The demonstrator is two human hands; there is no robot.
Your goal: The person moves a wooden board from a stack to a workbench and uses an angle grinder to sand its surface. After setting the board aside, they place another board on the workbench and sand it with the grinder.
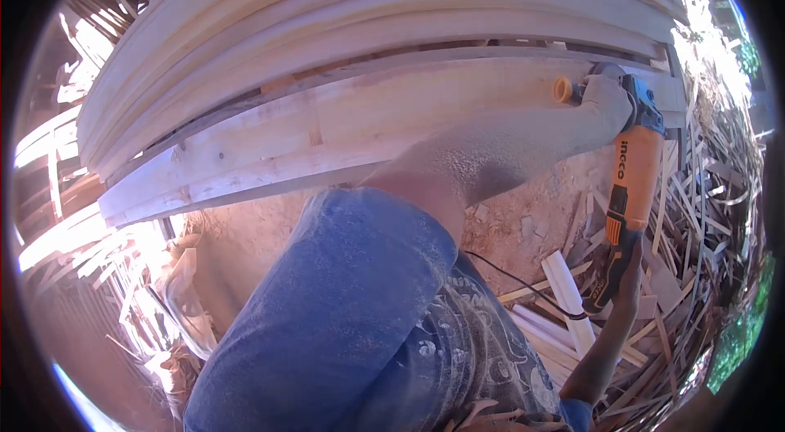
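An orange and black angle grinder [638, 166] marked INGCO stands at the right, its head against the end of a long pale wooden board [343, 109]. My left hand [607, 101], dusty and at the end of my outstretched arm, is closed around the side handle [562, 90], whose orange end sticks out. Low on the tool, my right hand [626, 273] grips the rear handle, with its fingers mostly hidden behind the body. A black cord [523, 281] runs from the rear of the grinder toward my clothes. The disc under the head is hidden.
Several long curved boards [392, 3] lie side by side beyond the front board. Wood offcuts and strips [703, 211] litter the ground at the right, with more scraps [135, 277] at the left. Sawdust [523, 203] covers the ground beneath my arm.
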